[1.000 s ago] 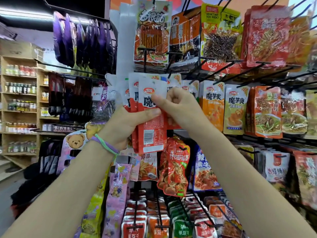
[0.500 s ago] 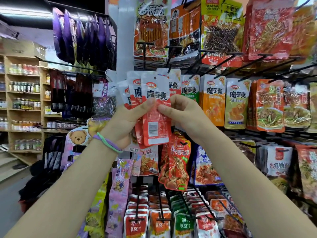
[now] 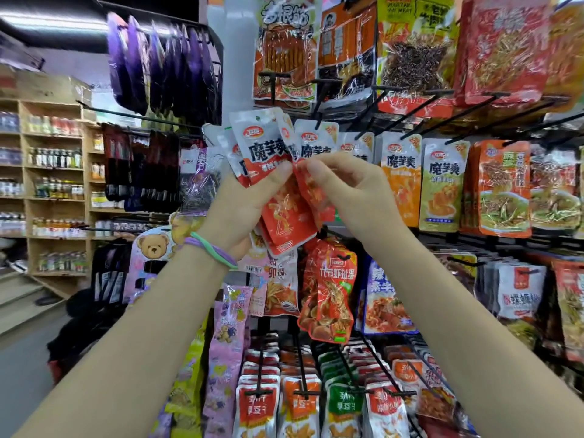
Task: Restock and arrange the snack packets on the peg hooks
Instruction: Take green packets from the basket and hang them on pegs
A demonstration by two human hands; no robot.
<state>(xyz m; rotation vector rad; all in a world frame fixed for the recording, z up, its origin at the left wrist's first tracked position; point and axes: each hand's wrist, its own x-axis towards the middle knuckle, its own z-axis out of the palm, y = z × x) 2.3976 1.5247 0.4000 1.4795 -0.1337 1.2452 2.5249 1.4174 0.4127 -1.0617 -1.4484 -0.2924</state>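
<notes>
Place: retail shop, snack aisle.
Landmark: black peg hooks (image 3: 407, 110) on a display rack, rows of hanging stock filling the view.
On the hooks: sealed snack packets (image 3: 444, 184) in repeated rows, same brand, varied colours, printed labels.
Above the hooks: larger red and orange packets (image 3: 505, 49).
Below the hooks: small packets (image 3: 303, 403) in dense files.
Left of the hooks: purple bags (image 3: 158, 64) on a side rack; beyond them, wooden shelving (image 3: 55, 169) with ranks of bottles and jars.
</notes>
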